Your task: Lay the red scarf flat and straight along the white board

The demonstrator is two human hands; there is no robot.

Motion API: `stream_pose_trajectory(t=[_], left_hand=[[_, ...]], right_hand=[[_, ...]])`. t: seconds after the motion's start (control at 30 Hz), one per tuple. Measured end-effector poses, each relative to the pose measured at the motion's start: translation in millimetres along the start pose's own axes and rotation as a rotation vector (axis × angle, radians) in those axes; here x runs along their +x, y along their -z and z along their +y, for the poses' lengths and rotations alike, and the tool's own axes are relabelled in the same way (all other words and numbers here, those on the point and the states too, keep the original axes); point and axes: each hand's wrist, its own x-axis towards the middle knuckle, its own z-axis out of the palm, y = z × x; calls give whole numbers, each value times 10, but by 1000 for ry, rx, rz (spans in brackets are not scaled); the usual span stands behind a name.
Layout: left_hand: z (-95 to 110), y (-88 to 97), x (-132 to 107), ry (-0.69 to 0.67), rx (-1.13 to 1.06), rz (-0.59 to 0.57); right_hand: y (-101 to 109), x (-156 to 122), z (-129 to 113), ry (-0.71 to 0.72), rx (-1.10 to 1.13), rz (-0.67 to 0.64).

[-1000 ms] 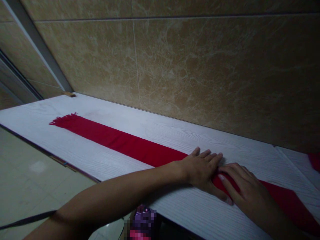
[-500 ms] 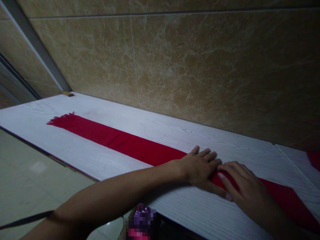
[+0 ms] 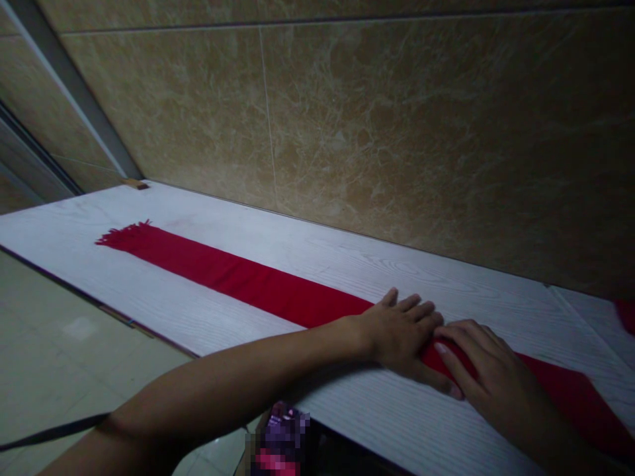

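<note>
A long red scarf (image 3: 248, 281) with a fringed far end lies stretched along a white wood-grain tabletop (image 3: 198, 317). My left hand (image 3: 399, 330) rests flat on the scarf near its middle, fingers stretched out and together. Just to its right, my right hand (image 3: 479, 367) also lies flat on the red cloth, fingers extended, its fingertips touching those of the left hand. Neither hand grips anything. The scarf runs on under my right forearm toward the lower right corner.
A beige marble-tiled wall (image 3: 372, 132) rises directly behind the table. The table's front edge drops to a pale tiled floor (image 3: 59, 357) at left. Another bit of red cloth (image 3: 626, 314) shows at the right edge. A small brown block (image 3: 135, 184) sits at the table's far corner.
Both hands stay pressed flat on the scarf in nearly the same spot. Only the view has shifted slightly.
</note>
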Motion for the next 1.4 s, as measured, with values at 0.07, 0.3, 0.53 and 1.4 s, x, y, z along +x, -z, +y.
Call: stream_pose_trajectory(t=[0.07, 0.3, 0.53, 1.4], left_hand=[[-3, 0, -1, 0, -8, 0], [-6, 1, 0, -3, 19, -2], [7, 17, -25, -16, 34, 9], [-3, -45, 8, 32, -2, -12]], right_hand=[[5, -3, -1, 5, -1, 3], [19, 24, -23, 14, 3, 3], [31, -3, -11, 29, -13, 1], [-143, -203, 144, 116, -301, -63]])
